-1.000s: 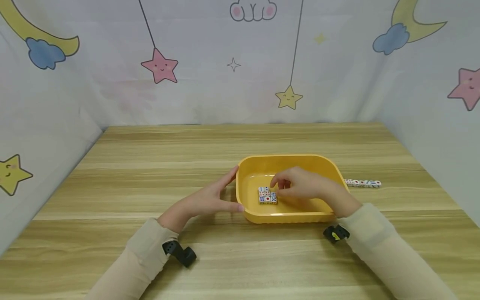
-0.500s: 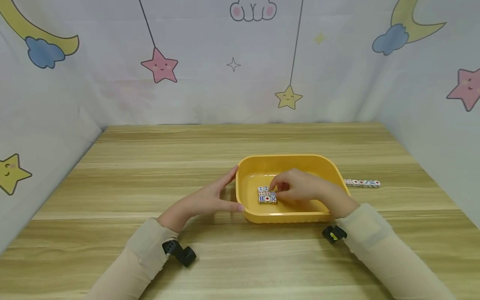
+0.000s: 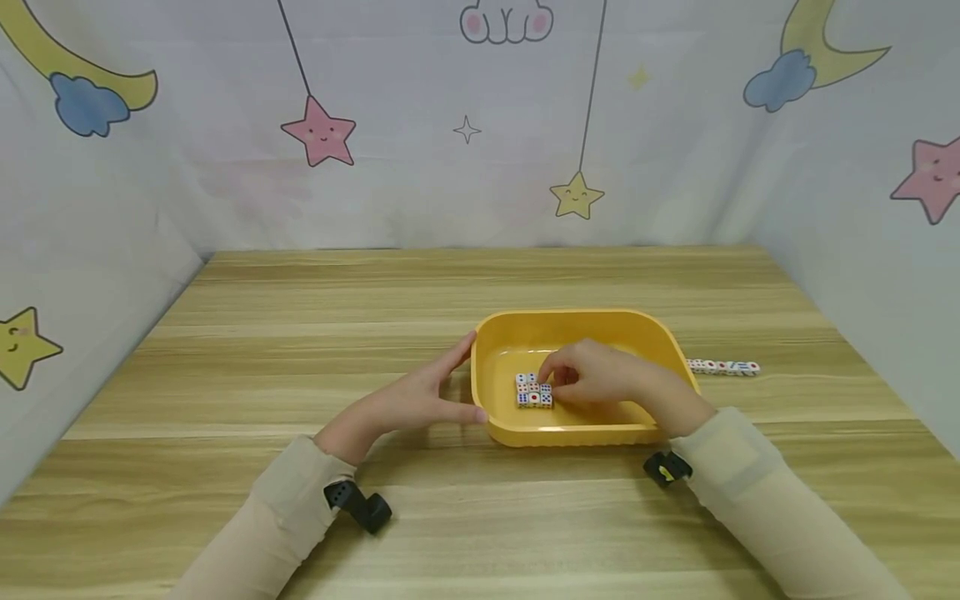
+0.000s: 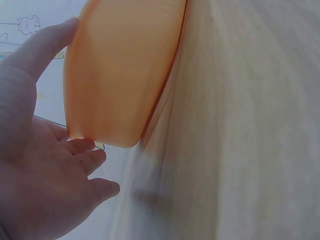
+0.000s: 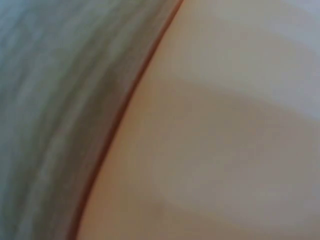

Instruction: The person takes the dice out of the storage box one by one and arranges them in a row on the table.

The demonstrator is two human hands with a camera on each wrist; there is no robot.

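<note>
A yellow plastic bin (image 3: 570,435) stands on the table with a small block of white dice (image 3: 534,398) in its left part. The dice sit against one another in rows, with red and blue pips. My right hand (image 3: 596,372) reaches over the bin's front right side. Its index finger and thumb are curled at a die (image 3: 546,389) on the block's right edge, pinching it. My left hand (image 3: 412,404) spans the bin's left end, fingers fairly straight. In the left wrist view, its thumb (image 4: 57,37) touches the rim while the other fingers lie at the far corner.
A straight row of dice (image 3: 723,367) lies on the wooden table (image 3: 375,292) right of the bin, its near end hidden behind the bin wall. A white cloth backdrop (image 3: 420,192) with printed stars rises behind and at both sides. The right wrist view shows mostly the bin's wall (image 5: 215,150).
My right hand has shifted slightly left, and its fingertips have come in to the dice block's right edge. My left hand and the bin have stayed in place.
</note>
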